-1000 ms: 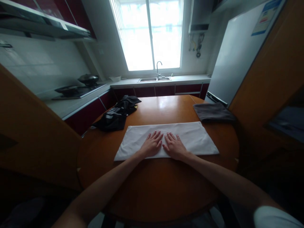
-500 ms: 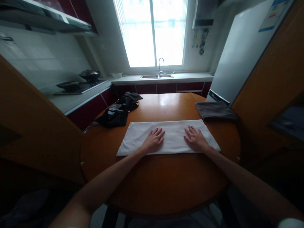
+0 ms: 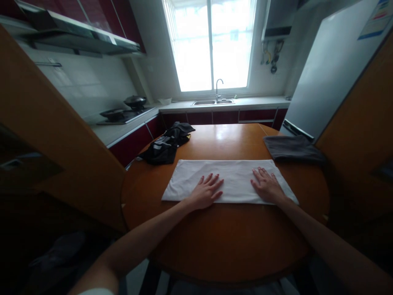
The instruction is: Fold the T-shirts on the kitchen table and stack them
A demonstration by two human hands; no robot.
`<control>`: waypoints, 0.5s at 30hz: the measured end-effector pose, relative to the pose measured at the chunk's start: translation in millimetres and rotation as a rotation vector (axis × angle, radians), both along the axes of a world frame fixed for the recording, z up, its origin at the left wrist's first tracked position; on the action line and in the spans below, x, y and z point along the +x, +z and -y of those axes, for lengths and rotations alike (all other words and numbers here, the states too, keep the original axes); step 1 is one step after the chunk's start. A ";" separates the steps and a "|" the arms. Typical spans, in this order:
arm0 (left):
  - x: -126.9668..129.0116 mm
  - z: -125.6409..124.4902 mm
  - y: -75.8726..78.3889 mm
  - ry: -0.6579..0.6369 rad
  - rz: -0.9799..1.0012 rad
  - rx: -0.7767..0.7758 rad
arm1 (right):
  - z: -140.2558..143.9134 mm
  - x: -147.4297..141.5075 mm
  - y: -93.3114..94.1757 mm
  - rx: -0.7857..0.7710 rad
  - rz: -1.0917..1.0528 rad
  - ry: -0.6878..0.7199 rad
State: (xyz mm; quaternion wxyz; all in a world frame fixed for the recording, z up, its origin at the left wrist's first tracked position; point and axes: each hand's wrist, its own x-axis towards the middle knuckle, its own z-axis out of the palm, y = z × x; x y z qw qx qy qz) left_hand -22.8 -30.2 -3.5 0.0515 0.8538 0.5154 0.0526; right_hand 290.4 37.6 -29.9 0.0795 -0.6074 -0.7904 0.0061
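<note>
A white cloth (image 3: 235,180), folded into a wide flat piece, lies across the middle of the wooden table (image 3: 227,237). My left hand (image 3: 205,191) rests palm down at its near edge, left of the middle, with the fingers spread. Flat on the right part of the same cloth is my right hand (image 3: 267,185), its fingers also stretched out. Neither hand grasps anything. Small wrinkles show in the fabric, mostly at the left end.
A crumpled black garment (image 3: 166,144) lies at the table's left rear. Toward the right rear is a folded dark grey cloth (image 3: 293,148). Beyond the table stand a counter with a sink (image 3: 213,102), a stove (image 3: 125,116) and a fridge (image 3: 327,78).
The camera view has swung a little to the left, so everything sits further right. My left hand has slid slightly toward the cloth's near edge, fingers more spread. The right hand stays on the cloth.
</note>
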 end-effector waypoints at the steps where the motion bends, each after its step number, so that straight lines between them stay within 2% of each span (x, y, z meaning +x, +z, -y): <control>1: -11.1 0.9 0.3 0.033 -0.009 -0.002 | -0.5 0.6 -1.4 0.005 0.001 0.006; 6: -75.7 8.5 -1.8 0.263 -0.079 0.044 | -3.4 2.4 -6.7 0.017 -0.013 0.013; 9: -104.4 14.9 -5.0 0.353 -0.092 0.033 | -4.6 2.8 -8.0 0.016 -0.017 0.016; 12: -112.8 14.3 -4.2 0.389 -0.075 0.005 | -5.3 2.7 -8.3 0.015 -0.021 0.017; 15: -98.9 1.1 3.7 0.392 -0.033 0.034 | -5.1 2.1 -7.2 0.009 -0.027 0.009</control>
